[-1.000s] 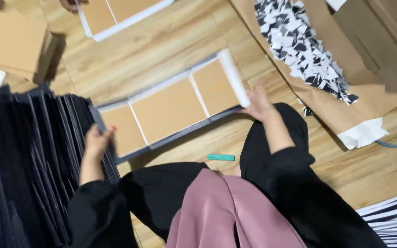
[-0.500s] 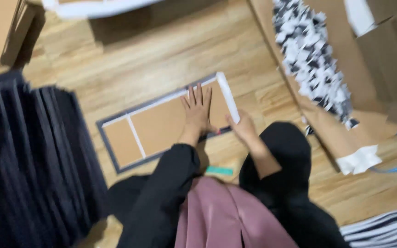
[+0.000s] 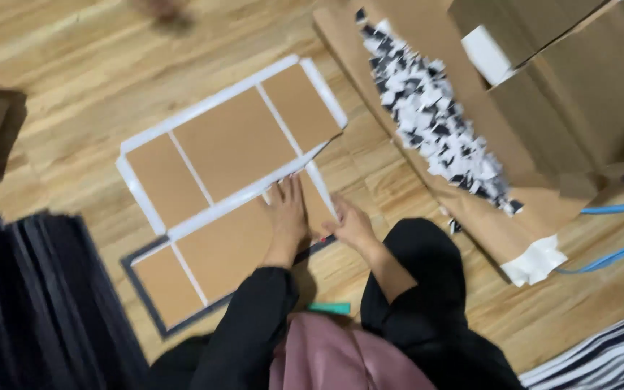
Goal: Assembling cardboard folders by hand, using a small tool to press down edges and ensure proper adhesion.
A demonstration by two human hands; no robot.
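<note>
Hands have moved: the left hand (image 3: 285,211) now lies flat, fingers spread, on the near dark-edged board (image 3: 218,253), right hand (image 3: 349,225) pinching its white flap (image 3: 322,190), below the white-edged board (image 3: 232,141).

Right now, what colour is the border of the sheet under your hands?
Dark grey border, around brown cardboard panels; head view.

I count two flat panel sheets on the floor: a white-bordered sheet (image 3: 229,141) with three brown panels, overlapping a dark-bordered sheet (image 3: 204,263), also three panels. Two hands show, left hand (image 3: 285,211) and right hand (image 3: 352,225). One teal marker (image 3: 328,308); one heap of black-and-white pieces (image 3: 435,115), uncountable.
</note>
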